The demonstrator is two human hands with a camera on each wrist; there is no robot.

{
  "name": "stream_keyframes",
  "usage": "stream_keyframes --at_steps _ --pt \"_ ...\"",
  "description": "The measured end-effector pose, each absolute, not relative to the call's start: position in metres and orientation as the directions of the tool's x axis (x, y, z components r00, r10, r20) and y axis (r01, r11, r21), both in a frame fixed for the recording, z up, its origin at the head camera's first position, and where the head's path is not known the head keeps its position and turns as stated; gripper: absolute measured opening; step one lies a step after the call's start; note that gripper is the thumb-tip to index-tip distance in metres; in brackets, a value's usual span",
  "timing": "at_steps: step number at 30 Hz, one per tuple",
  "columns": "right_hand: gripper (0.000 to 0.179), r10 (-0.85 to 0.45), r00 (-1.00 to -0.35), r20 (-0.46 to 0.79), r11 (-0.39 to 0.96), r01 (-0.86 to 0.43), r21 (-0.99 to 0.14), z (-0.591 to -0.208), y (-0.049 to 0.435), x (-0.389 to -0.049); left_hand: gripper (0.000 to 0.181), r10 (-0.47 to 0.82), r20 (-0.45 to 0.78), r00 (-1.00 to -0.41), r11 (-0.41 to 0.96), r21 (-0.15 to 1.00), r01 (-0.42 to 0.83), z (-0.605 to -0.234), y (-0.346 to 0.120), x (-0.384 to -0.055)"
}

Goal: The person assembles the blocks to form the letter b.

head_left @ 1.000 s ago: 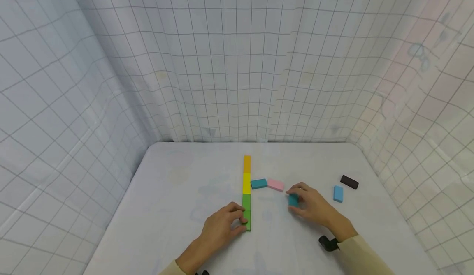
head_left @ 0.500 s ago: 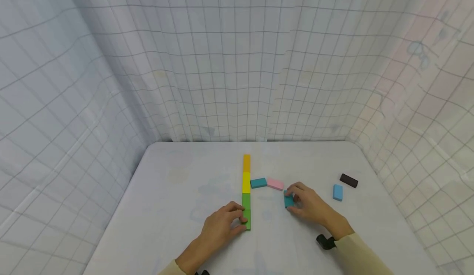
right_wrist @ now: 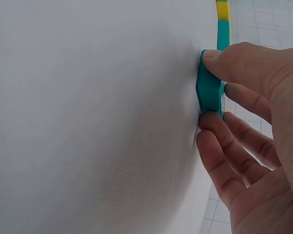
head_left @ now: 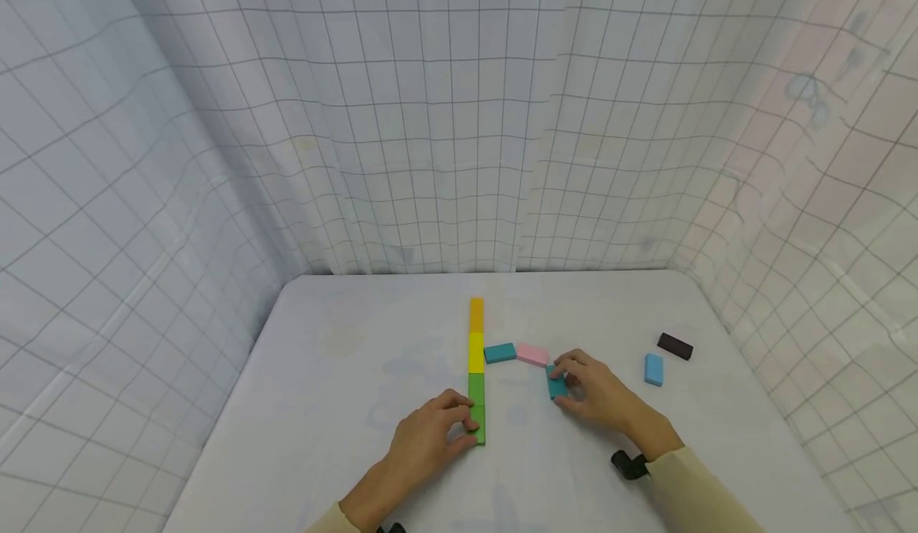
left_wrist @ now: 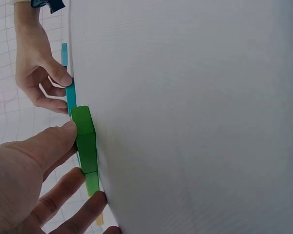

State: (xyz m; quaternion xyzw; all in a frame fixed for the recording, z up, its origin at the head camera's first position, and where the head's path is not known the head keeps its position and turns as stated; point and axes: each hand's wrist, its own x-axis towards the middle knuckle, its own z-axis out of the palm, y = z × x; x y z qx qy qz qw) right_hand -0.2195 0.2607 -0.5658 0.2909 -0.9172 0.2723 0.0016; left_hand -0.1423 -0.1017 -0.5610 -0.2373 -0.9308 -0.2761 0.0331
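My right hand (head_left: 591, 389) pinches a teal block (head_left: 556, 382), which lies slantwise on the table beside the right end of a pink block (head_left: 532, 354). In the right wrist view the thumb is on one end of this teal block (right_wrist: 210, 87) and fingertips touch its other end. With curled fingers, my left hand (head_left: 429, 436) holds the nearest green block (head_left: 480, 429), its thumb at the near end in the left wrist view. That block ends a straight column with another green block (head_left: 476, 389), a yellow block (head_left: 476, 353) and an orange block (head_left: 476, 315).
Another teal block (head_left: 500, 353) links the yellow block and the pink one. At the right lie a light blue block (head_left: 653, 370) and a dark brown block (head_left: 676, 346). White cloth with grid lines (head_left: 445, 119) walls the table's back and sides.
My right hand has slid the teal block a little left and turned it slightly, bringing it up to the pink block's end. The left hand stays in place.
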Motion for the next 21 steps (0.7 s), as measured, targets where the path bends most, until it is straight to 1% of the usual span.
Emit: stream_keyframes --at_steps 12,21 --pt "0.03 -0.529 -0.834 0.155 0.69 -0.529 -0.494 -0.5668 0.2607 -0.2208 0.016 0.425 0.178 -0.888 0.736 0.503 0.453 -0.5598 -0.1022 -0.142" --pt "0.03 -0.541 -0.819 0.189 0.676 -0.558 -0.481 -0.5685 0.2607 -0.2206 0.015 0.422 0.168 -0.891 0.745 0.496 0.447 -0.5581 -0.1014 -0.1407"
